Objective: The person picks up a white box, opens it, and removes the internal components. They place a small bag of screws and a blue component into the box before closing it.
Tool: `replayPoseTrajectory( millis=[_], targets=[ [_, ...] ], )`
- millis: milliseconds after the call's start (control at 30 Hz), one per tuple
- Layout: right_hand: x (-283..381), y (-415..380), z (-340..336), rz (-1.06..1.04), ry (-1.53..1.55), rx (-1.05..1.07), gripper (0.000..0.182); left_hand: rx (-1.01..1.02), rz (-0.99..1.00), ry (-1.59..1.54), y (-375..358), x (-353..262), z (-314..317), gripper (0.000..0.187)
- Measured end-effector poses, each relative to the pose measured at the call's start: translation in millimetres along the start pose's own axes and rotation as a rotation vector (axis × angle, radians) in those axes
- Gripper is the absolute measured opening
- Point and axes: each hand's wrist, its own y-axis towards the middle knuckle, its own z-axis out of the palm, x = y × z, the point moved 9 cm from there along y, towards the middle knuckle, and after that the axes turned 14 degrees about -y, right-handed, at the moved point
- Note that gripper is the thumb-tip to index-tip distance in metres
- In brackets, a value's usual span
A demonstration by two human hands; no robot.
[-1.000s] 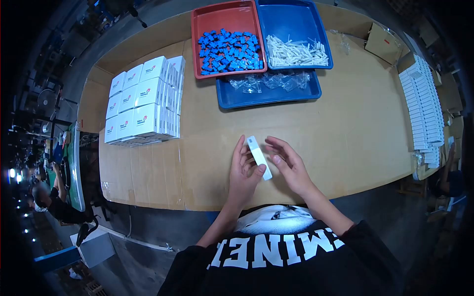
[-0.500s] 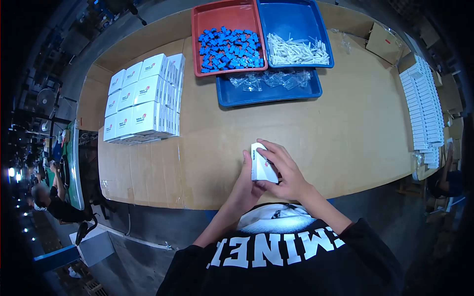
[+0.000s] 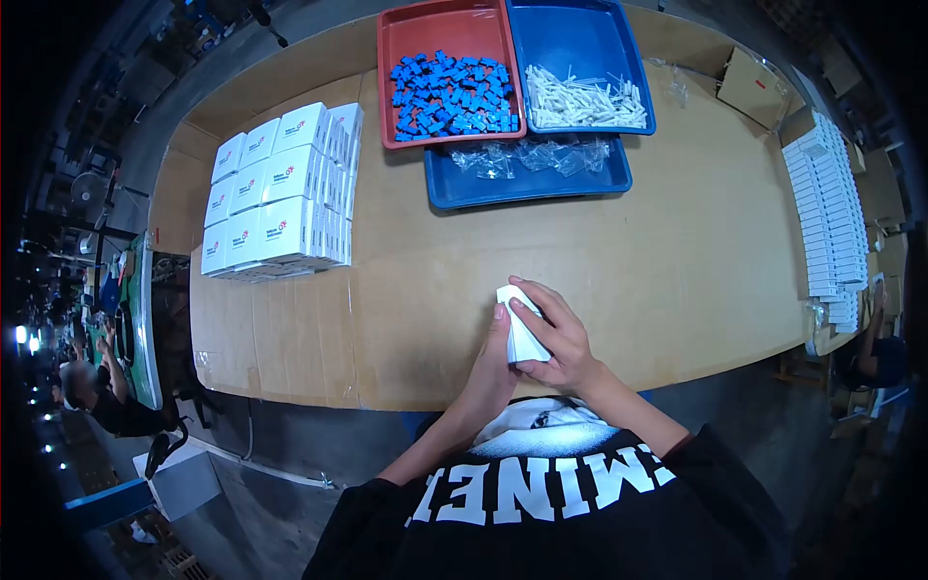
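A small white box sits between my two hands above the front edge of the table. My left hand grips its left side, thumb pressed along the edge near the top. My right hand wraps the right side, with fingers lying over the upper part and the thumb underneath at the lower end. Plain white faces of the box point up at me; its far side is hidden by my fingers.
White printed boxes are stacked at the left. At the back, a red tray holds blue pieces, a blue tray white sticks, and a lower blue tray clear bags. More white boxes stand right. A person works far left.
The white box has turned in my hands, so the printed face with the logo has given way to plain white ones. My right fingers have shifted over its top.
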Motion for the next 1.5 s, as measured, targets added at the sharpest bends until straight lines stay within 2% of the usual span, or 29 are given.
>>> replayPoseTrajectory(
  millis=[200, 267, 467, 567, 733, 833, 900, 967, 1000, 1033, 1067, 1100, 1167, 1200, 1233, 1300, 1367, 1433, 1500],
  targets=[
    [-3, -4, 2, -0.001, 0.071, 0.028, 0.071, -0.059, 0.048, 0.025, -3, 0, -1, 0.063],
    [-2, -5, 11, 0.017, 0.068, 0.132, 0.074, -0.081, 0.068, 0.030, -5, 0, -4, 0.064],
    [2, -6, 12, 0.070, 0.181, 0.085, 0.075, -0.106, 0.051, 0.123, -18, -1, -3, 0.074],
    [0, -10, 22, 0.090, 0.206, 0.134, 0.074, -0.090, 0.054, 0.121, -20, -5, 0, 0.076],
    [-5, -21, 32, 0.098, 0.188, 0.178, 0.076, -0.083, 0.042, 0.326, -13, -2, -9, 0.076],
    [-11, -24, 35, 0.131, 0.209, 0.193, 0.077, -0.011, 0.091, 0.279, -6, -5, 4, 0.075],
    [-13, -23, 37, 0.155, 0.227, 0.226, 0.077, 0.006, 0.109, 0.314, 4, -1, -10, 0.075],
    [-20, -20, 39, 0.293, 0.362, 0.275, 0.080, 0.040, 0.151, 0.383, 21, 6, -36, 0.076],
    [-18, -17, 37, 0.294, 0.361, 0.275, 0.080, 0.058, 0.172, 0.417, 26, 4, -38, 0.077],
    [-23, -17, 39, 0.411, 0.528, 0.252, 0.081, 0.077, 0.194, 0.452, 29, 1, -39, 0.078],
    [-29, -19, 42, 0.527, 0.694, 0.227, 0.082, 0.107, 0.265, 0.614, 27, -5, -38, 0.076],
    [-30, -20, 41, 0.529, 0.696, 0.228, 0.082, 0.105, 0.264, 0.614, 24, -6, -31, 0.076],
    [-40, -29, 45, 0.689, 0.940, 0.191, 0.078, 0.106, 0.345, 0.770, 15, -12, -16, 0.076],
    [-38, -25, 44, 0.683, 1.003, 0.214, 0.073, 0.116, 0.349, 0.713, 13, -15, -13, 0.073],
    [-41, -23, 40, 0.682, 1.004, 0.215, 0.073, 0.115, 0.350, 0.713, 13, -18, -13, 0.073],
    [-39, -13, 28, 0.505, 0.611, 0.294, 0.068, 0.100, 0.301, 0.449, 17, -21, -17, 0.068],
    [-35, -8, 19, 0.445, 0.520, 0.268, 0.068, 0.032, 0.365, 0.424, 16, -25, -20, 0.063],
    [-19, 0, 11, 0.228, 0.231, 0.302, 0.076, 0.034, 0.261, 0.278, 11, -28, -5, 0.063],
    [-24, -8, 17, 0.202, 0.225, 0.279, 0.081, 0.040, 0.212, 0.308, 15, -19, -14, 0.065]
  ],
)
